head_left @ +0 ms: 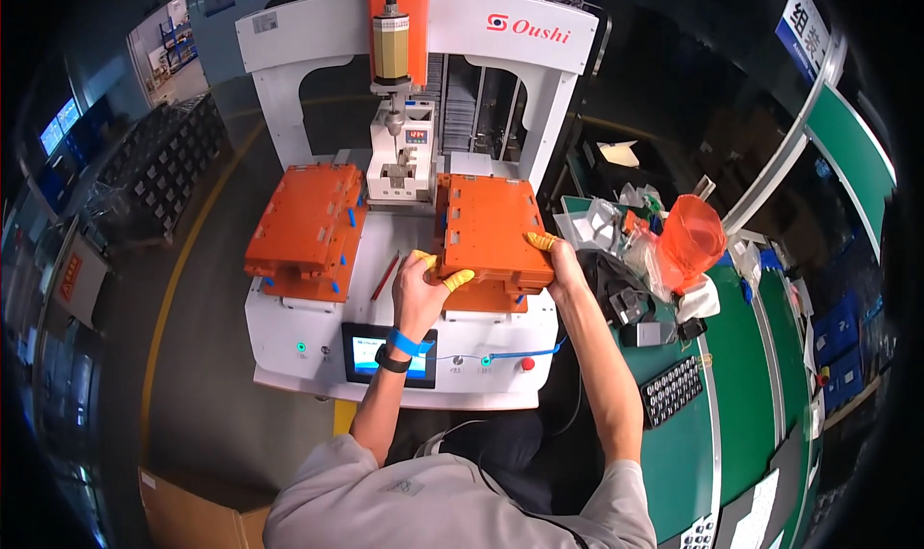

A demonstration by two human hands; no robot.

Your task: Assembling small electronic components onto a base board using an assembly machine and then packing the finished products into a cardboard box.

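Note:
A flat orange fixture (496,224) rests on the right side of a white bench-top machine. My left hand (425,284) is closed around its near left corner, yellow finger cots on the thumb and a finger. At its near right corner my right hand (560,260) grips the edge, with one yellow-capped digit lying on top and the other fingers hidden beneath. A matching orange fixture (306,224), with blue knobs on its side, stands to the left. Between the two fixtures, nearer the left one, lies a thin red stick-like tool (386,277).
A screwdriver spindle (392,53) hangs over a small white feeder unit (399,154) behind the fixtures. The front panel carries a touchscreen (390,357) and a red button (526,364). At right, a green bench (746,385) bears plastic bags, an orange-red container (691,236) and a black tray (673,392).

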